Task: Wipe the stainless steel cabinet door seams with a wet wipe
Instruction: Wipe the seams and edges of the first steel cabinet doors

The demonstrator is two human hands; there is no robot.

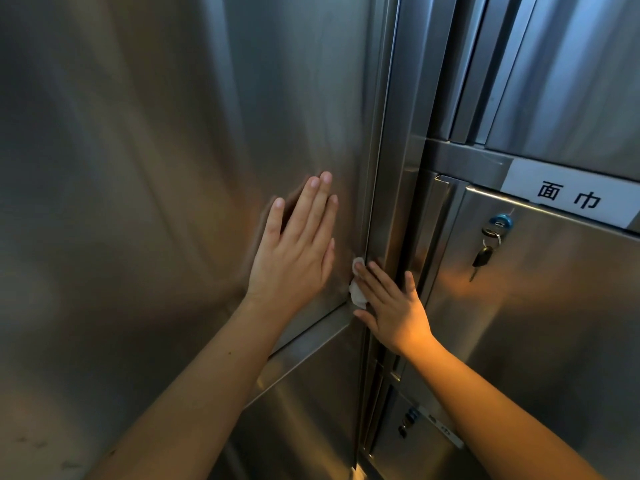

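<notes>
Wipe (356, 295), crumpled white, pressed on brushed-steel seam (372, 202) by straight-fingered right grip (391, 306); left grip (294, 258) splayed flat.

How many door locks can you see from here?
2. An upper lock, key hanging from it, on the door right of the right hand; a lower lock, blurred, below it. More may be out of frame.
</notes>
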